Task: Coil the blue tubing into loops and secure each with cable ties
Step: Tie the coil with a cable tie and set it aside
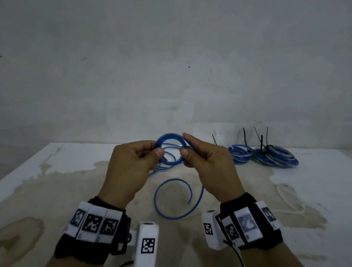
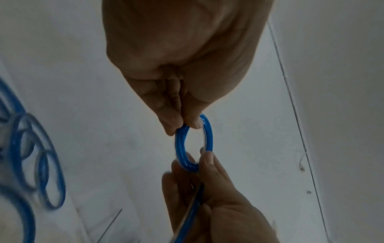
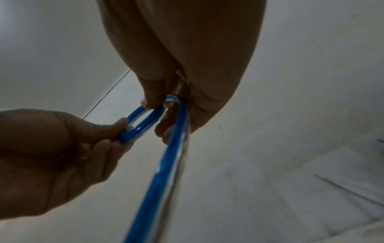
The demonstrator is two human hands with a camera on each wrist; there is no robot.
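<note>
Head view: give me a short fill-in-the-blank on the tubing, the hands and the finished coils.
1. Both hands hold a small coil of ____ tubing.
2. The left hand pinches the coil's ____ side in the head view.
3. The finished coils lie to the ____ of the right hand.
4. Their ties are ____ in colour.

Missing words: blue; left; right; black

No readable text; only coded markers on wrist bands (image 1: pixel 93 224).

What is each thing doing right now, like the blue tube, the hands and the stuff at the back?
Blue tubing: partly coiled, tail loose on the table.
Left hand: pinching the coil.
Right hand: pinching the coil's other side.
Finished coils: lying tied.
Cable ties: fastened, tails up.
</note>
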